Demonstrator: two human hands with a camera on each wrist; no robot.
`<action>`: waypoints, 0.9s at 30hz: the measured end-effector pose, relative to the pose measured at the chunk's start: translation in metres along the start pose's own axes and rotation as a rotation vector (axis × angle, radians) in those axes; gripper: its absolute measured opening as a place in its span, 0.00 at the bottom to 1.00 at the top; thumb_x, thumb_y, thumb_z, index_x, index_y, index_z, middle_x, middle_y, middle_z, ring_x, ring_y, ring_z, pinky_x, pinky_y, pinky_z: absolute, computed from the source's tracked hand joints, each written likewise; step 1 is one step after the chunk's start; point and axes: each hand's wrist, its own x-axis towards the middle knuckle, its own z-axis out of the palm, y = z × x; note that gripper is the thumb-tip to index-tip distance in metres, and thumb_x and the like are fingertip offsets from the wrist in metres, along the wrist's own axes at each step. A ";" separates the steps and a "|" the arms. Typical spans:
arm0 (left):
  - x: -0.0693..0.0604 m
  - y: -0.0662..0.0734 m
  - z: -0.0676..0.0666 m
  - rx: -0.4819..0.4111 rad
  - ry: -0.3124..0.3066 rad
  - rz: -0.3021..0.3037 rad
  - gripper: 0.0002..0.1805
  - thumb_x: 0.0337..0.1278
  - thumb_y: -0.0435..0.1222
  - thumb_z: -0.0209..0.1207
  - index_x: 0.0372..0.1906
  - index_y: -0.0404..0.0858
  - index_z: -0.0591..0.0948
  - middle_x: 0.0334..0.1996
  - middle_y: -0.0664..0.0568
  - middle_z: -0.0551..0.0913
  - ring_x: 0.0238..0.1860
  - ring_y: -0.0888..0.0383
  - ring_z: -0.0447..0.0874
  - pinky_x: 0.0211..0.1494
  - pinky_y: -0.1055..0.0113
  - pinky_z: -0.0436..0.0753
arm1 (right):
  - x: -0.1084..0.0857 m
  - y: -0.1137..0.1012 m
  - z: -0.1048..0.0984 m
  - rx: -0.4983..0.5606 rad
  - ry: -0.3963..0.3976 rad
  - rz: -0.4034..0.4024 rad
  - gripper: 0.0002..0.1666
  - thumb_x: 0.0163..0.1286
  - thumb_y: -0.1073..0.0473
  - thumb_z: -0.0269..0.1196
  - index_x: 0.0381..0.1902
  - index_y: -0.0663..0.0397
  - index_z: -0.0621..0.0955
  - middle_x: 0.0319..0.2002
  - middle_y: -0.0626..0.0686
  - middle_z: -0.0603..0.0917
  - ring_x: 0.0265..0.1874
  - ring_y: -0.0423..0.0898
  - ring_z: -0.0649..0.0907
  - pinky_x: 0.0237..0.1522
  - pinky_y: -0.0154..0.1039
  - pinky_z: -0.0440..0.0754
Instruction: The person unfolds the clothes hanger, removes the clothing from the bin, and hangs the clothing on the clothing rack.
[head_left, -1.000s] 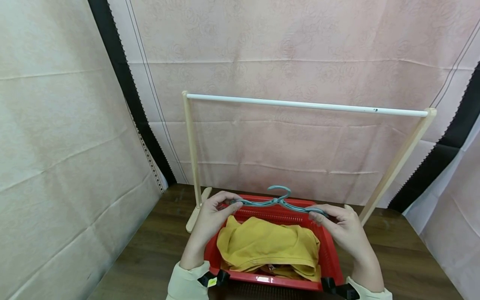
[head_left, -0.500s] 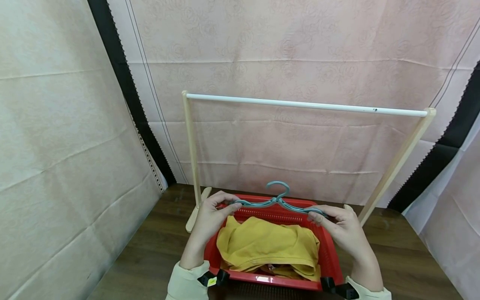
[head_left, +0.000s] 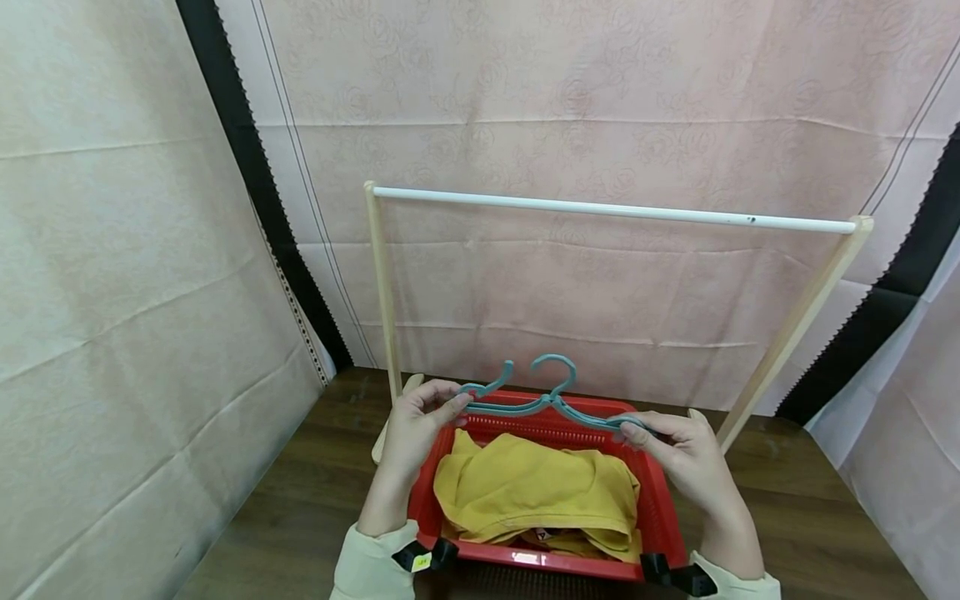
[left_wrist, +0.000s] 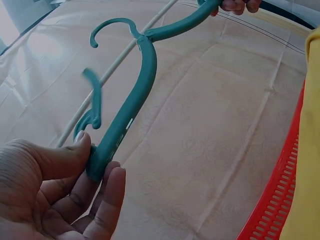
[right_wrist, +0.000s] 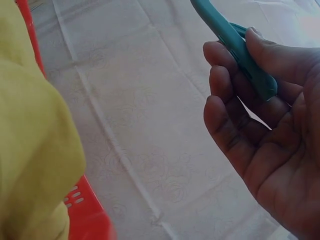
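Note:
A teal clothes hanger (head_left: 517,410) spans both hands above the basket, its hook upward. My left hand (head_left: 412,429) pinches the hanger's left end between thumb and fingers, also seen in the left wrist view, where the left hand (left_wrist: 60,185) holds the tip. Beside that tip a short teal arm (left_wrist: 96,105) sticks up from the hanger. My right hand (head_left: 690,454) grips the right end; in the right wrist view its thumb presses the hanger end (right_wrist: 250,67) against the fingers. Below lies a folded yellow garment (head_left: 536,492) with a small label showing.
The garment lies in a red perforated basket (head_left: 667,521) on a dark wooden table (head_left: 292,500). Behind stands a rack with a white bar (head_left: 615,210) on pale wooden posts (head_left: 795,329). Light patterned cloth walls (head_left: 570,83) surround the table.
A short arm at the hanger's left end has swung up into view. The hook has tilted further upright. My left hand has shifted slightly left; the right has hardly moved.

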 end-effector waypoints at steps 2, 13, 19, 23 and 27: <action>0.000 0.000 0.001 -0.013 0.012 0.008 0.07 0.63 0.29 0.65 0.42 0.29 0.84 0.36 0.41 0.84 0.32 0.52 0.86 0.41 0.59 0.88 | 0.000 0.000 0.000 -0.008 0.019 0.005 0.11 0.66 0.77 0.64 0.41 0.63 0.88 0.31 0.55 0.89 0.32 0.40 0.88 0.35 0.35 0.86; 0.001 -0.001 0.000 -0.168 0.055 0.020 0.11 0.72 0.28 0.56 0.49 0.22 0.76 0.42 0.35 0.86 0.38 0.51 0.89 0.47 0.54 0.86 | 0.002 0.000 0.003 -0.034 0.107 0.012 0.10 0.64 0.76 0.66 0.41 0.64 0.88 0.30 0.59 0.89 0.29 0.38 0.86 0.31 0.32 0.84; 0.000 -0.001 0.000 -0.250 0.033 -0.005 0.09 0.73 0.31 0.55 0.48 0.26 0.75 0.44 0.36 0.86 0.40 0.51 0.88 0.50 0.56 0.86 | 0.003 -0.003 0.008 -0.007 0.196 0.055 0.07 0.67 0.74 0.65 0.41 0.66 0.88 0.29 0.52 0.89 0.26 0.38 0.85 0.29 0.30 0.83; 0.000 -0.002 0.001 -0.282 0.004 -0.018 0.09 0.73 0.32 0.56 0.47 0.28 0.73 0.44 0.39 0.85 0.40 0.52 0.88 0.51 0.56 0.85 | 0.005 -0.007 0.014 0.180 0.319 0.108 0.06 0.69 0.75 0.62 0.40 0.75 0.85 0.29 0.52 0.88 0.27 0.41 0.86 0.33 0.32 0.85; -0.001 -0.001 0.002 -0.306 0.003 -0.027 0.07 0.74 0.31 0.55 0.43 0.30 0.72 0.40 0.43 0.83 0.37 0.52 0.88 0.49 0.56 0.86 | 0.007 -0.009 0.019 0.330 0.426 0.101 0.07 0.70 0.76 0.60 0.40 0.79 0.83 0.28 0.52 0.87 0.26 0.43 0.86 0.35 0.33 0.85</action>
